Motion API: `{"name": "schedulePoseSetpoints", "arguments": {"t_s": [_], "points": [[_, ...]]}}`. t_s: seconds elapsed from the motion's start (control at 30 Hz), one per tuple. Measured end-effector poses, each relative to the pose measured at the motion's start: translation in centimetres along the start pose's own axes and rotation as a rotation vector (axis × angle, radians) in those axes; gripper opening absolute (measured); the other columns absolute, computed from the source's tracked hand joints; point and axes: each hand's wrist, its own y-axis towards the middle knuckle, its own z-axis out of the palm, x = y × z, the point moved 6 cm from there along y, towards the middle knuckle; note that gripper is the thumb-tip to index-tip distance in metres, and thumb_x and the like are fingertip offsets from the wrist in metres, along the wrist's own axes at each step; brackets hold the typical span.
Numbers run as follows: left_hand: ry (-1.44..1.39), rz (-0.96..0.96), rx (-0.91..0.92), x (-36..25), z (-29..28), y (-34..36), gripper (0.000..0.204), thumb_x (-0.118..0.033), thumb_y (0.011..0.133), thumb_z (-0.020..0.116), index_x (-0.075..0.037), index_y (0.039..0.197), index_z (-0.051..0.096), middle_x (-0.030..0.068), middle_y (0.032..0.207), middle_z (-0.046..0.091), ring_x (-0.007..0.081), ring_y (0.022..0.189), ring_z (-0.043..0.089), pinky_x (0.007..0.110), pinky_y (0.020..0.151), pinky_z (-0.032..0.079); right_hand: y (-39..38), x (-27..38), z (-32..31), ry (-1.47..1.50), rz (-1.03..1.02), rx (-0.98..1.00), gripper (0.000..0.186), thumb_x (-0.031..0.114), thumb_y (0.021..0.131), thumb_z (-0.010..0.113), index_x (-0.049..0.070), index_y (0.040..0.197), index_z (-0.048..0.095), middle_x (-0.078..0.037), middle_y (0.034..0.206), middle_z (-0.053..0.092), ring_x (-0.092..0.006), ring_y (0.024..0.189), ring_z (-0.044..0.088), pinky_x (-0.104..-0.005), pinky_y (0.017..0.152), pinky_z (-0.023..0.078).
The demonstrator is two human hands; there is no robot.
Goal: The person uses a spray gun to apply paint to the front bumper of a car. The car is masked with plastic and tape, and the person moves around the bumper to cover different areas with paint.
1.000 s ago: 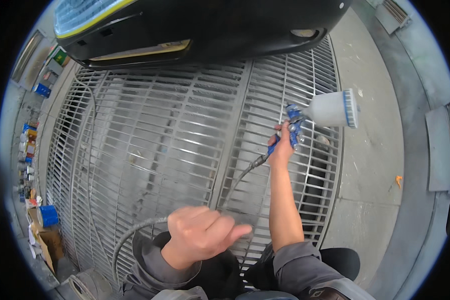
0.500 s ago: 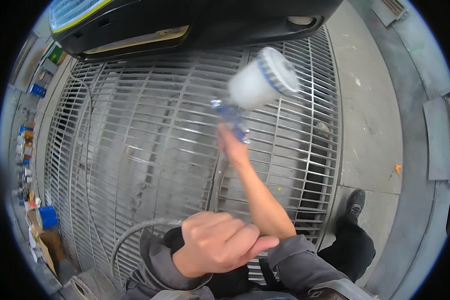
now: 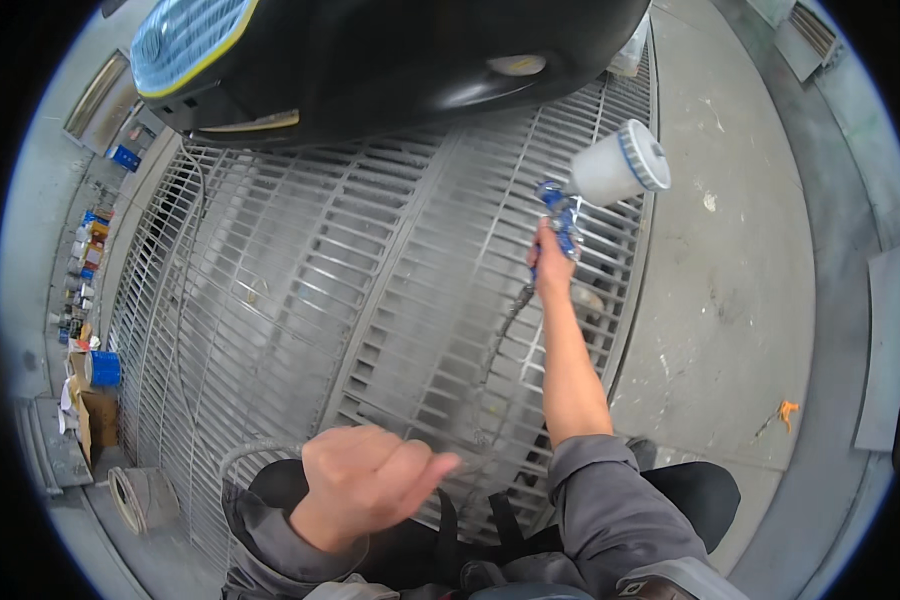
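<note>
My right hand (image 3: pixel 555 262) grips the handle of a blue spray gun (image 3: pixel 562 218), reached out in front of me over the floor grating. A white cup (image 3: pixel 610 170) with a blue ring sits on the gun, tilted to the right. From the handle a dark hose (image 3: pixel 515 310) runs down toward me. Nearer my body, my left hand (image 3: pixel 370 482) is closed in a fist with the thumb pointing right; the hose loop (image 3: pixel 255 450) meets it, though the grip itself is hidden. Beyond the gun stands a glossy black vehicle bumper (image 3: pixel 410 70), with blue masking and a yellow edge (image 3: pixel 195 45) at its left.
Metal floor grating (image 3: pixel 260 290) spreads under the bumper, with concrete (image 3: pixel 715 290) to the right. Along the left wall stand several cans, a blue tin (image 3: pixel 102 368) and a cardboard box (image 3: pixel 100 420). An orange scrap (image 3: pixel 789 414) lies at the right.
My right hand has moved the spray gun to the right and farther out. My left fist has shifted left and slightly down. The view has turned, so the bumper appears farther up.
</note>
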Motion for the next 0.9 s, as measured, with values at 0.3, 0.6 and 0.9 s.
{"name": "schedulePoseSetpoints", "arguments": {"t_s": [0.3,0.6,0.9], "points": [[0.298,-0.143,-0.141,-12.7,7.3,9.2,0.021,-0.015,0.08,0.086,-0.009,0.071,0.067,0.0026,0.055,0.049,0.0237,0.046,0.05,0.035,0.046,0.037,13.8,10.9,-10.0,0.246,-0.079,-0.14,0.023,0.028,0.099,0.082,0.008,0.09,0.074,0.001,0.068,0.065,-0.0065,0.048,0.052,-0.0255,0.043,0.037],[0.382,0.006,-0.044,-18.8,8.5,16.6,0.021,-0.017,0.077,0.087,-0.01,0.074,0.067,0.0016,0.057,0.048,0.0213,0.045,0.048,0.034,0.044,0.035,9.7,8.1,-6.8,0.111,0.016,0.048,0.024,0.026,0.096,0.084,0.004,0.094,0.075,0.002,0.077,0.067,-0.0077,0.068,0.058,-0.0281,0.063,0.047],[0.209,-0.116,-0.195,-11.0,7.7,8.8,0.023,-0.014,0.081,0.087,-0.01,0.072,0.067,0.0021,0.056,0.048,0.0215,0.046,0.048,0.035,0.044,0.035,11.3,18.0,-8.5,-0.038,-0.561,-0.272,0.021,0.019,0.1,0.079,0.0,0.104,0.072,0.0,0.083,0.069,-0.0104,0.075,0.058,-0.0305,0.07,0.048]]}}
